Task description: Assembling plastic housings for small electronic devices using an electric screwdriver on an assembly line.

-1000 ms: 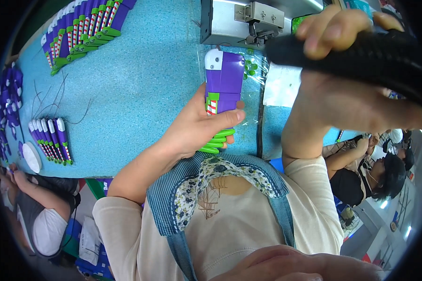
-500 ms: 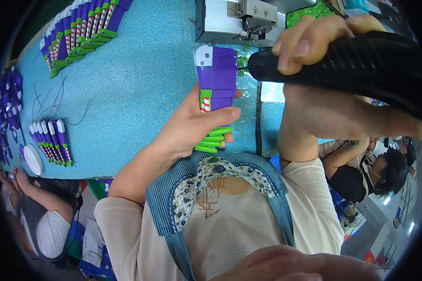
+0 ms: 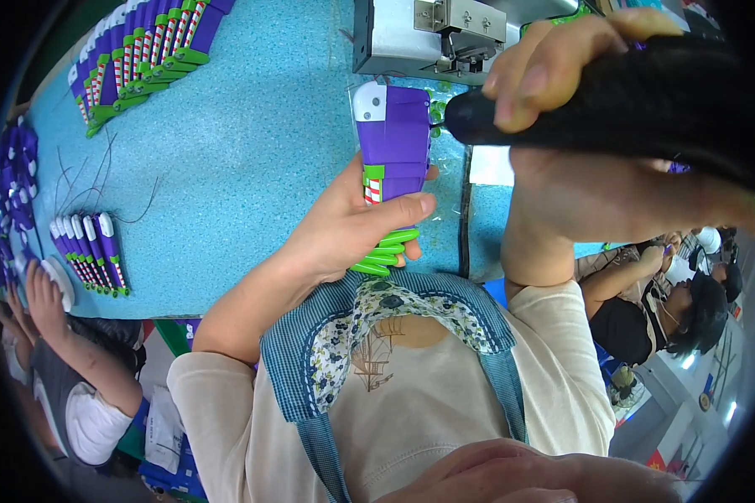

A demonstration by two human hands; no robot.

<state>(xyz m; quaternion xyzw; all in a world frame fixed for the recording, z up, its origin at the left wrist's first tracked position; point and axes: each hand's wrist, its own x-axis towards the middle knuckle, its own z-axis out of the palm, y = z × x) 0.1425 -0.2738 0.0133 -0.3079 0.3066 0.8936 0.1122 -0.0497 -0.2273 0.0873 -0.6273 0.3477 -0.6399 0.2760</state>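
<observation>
My left hand is closed around a toy arm in purple, white and green, with red-and-white stripes at its lower part. Green finger-like pieces stick out below my thumb. Two small round screw spots show on the white end. A black electric screwdriver lies sideways in my right hand, fingers wrapped over its body. Its thin bit points left and reaches the right edge of the toy arm; whether it sits in a screw I cannot tell.
A silver metal fixture stands beyond the toy arm. Striped toy arms lie in a row at the far left, slimmer purple-and-white pieces nearer. Purple parts pile up at the left edge. Co-workers sit on both sides.
The toy arm and both my hands stay nearly in place, with the bit still at the arm's right edge. The left co-worker's hand has lifted to a white disc.
</observation>
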